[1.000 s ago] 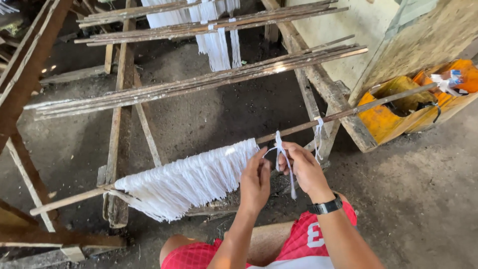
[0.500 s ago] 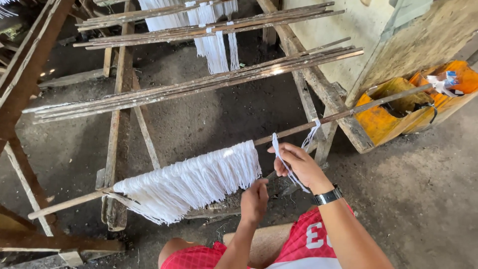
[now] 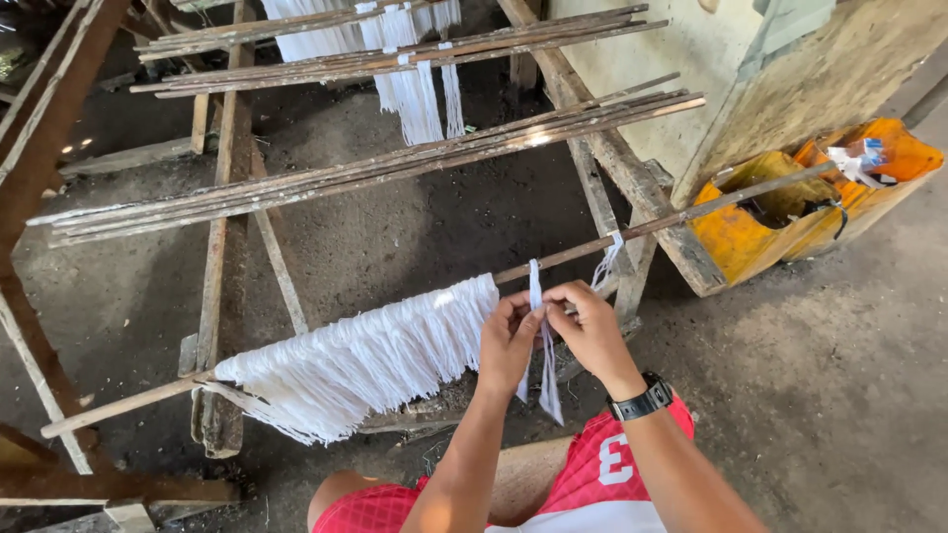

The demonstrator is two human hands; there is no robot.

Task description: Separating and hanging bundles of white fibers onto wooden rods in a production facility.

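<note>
Tying a white strip onto a long wooden pole, both hands working together.

I see my left hand [image 3: 509,341] and right hand [image 3: 590,331] meeting at the thin brown wooden pole [image 3: 691,210], the fingers of each pinched closed on a narrow white strip of cloth [image 3: 544,370] that loops over the pole and hangs down between my wrists. Just to the left of it, a dense fringe of white strips [image 3: 365,360] already drapes from the same pole. Another loose white strip [image 3: 607,265] hangs further right along it. An orange and yellow plastic container [image 3: 736,237] stands on the dirt floor [image 3: 839,375] at the pole's far end.
</note>
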